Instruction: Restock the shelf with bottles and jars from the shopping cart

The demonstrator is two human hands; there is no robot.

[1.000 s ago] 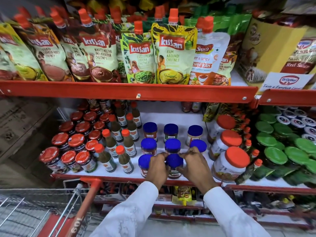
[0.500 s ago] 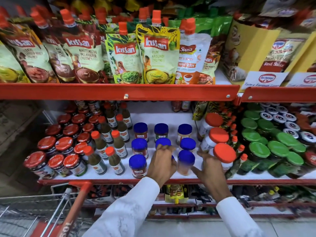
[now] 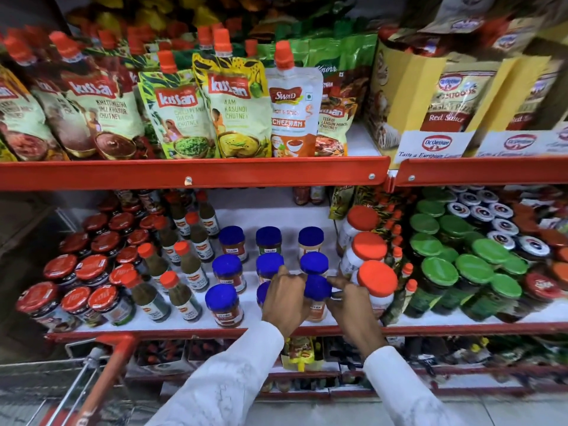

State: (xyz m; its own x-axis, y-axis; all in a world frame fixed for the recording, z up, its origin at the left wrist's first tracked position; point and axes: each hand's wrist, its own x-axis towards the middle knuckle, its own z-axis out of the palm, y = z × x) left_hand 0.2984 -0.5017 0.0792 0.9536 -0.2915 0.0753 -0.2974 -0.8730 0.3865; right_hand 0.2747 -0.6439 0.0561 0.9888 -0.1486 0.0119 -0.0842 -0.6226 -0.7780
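Several blue-lidded jars (image 3: 227,267) stand in rows on the white middle shelf (image 3: 196,332) with its red front edge. My left hand (image 3: 284,302) and my right hand (image 3: 350,307) close from both sides on the front-right blue-lidded jar (image 3: 317,289), which stands upright at the shelf front. My left hand mostly hides another blue-lidded jar (image 3: 262,293) just left of it. The shopping cart (image 3: 106,372), red handle and wire basket, is at the lower left; its contents are out of sight.
Left of the blue jars stand orange-capped bottles (image 3: 188,263) and red-lidded jars (image 3: 91,267). To the right, touching my right hand's side, are large orange-lidded jars (image 3: 377,278), then green-lidded jars (image 3: 439,271). Chutney pouches (image 3: 235,113) fill the upper shelf.
Both hands had let go of the front jars and spread apart; now they have closed in around the front-right blue-lidded jar. The view has shifted slightly to the right.
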